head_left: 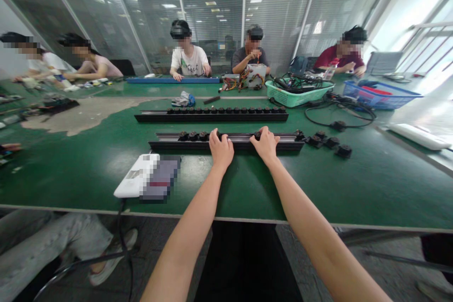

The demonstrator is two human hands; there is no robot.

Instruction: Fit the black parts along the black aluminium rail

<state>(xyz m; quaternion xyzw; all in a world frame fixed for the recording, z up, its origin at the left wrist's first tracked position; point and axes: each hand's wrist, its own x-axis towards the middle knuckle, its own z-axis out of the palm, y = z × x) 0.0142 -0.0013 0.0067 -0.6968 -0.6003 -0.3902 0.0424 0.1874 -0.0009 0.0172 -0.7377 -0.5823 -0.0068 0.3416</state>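
Note:
A long black rail [191, 146] with a grey channel along it lies crosswise in front of me. Several small black round-topped blocks [193, 136] sit in its channel to the left of my hands. My left hand [222, 151] is closed over the rail near its middle, fingers curled at a black block that they mostly hide. Further right, my right hand [266, 145] pinches another black block [257, 136] at the channel between thumb and fingers. Loose black blocks [331, 142] lie on the table past the rail's right end.
Behind is a second black rail [212, 117] lined with blocks. A white device [136, 177] and a dark flat item [161, 179] lie front left. Green basket [300, 97], blue basket [385, 96], cables and a white power strip [419, 136] stand right. Several people work across the green table [247, 188].

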